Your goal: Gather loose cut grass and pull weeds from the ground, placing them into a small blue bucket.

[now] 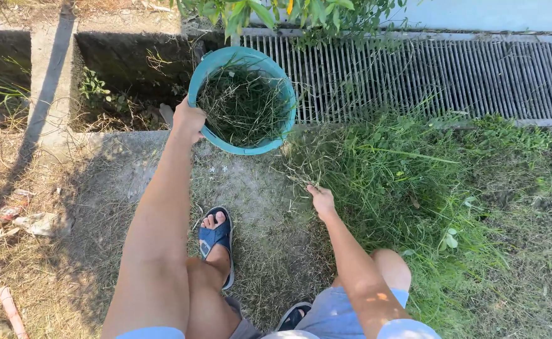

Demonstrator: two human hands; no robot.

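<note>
The ground is outdoors: dry, trampled grass near the feet, a concrete slab (131,157) at about 10 o'clock, and a thick patch of green grass (408,188) from 1 to 4 o'clock. A metal drain grate (445,78) runs along the top at 1 o'clock, with an open concrete ditch (125,69) at 11 o'clock and leafy branches hanging over the top edge.

The left hand (189,120) reaches straight ahead on a long bare arm and grips the near-left rim of a teal bucket (243,100), which sits tilted toward the camera at 12 o'clock on the slab's edge, holding a tangle of cut grass stems. The right hand (322,199) is lower, just right of centre, fingers pinched around a few thin grass stalks (301,169) at the edge of the green patch.

A blue sandal (216,242) shows on one foot between the arms; the other foot is mostly hidden by the right knee. The bucket's base is hidden by its own rim.
</note>
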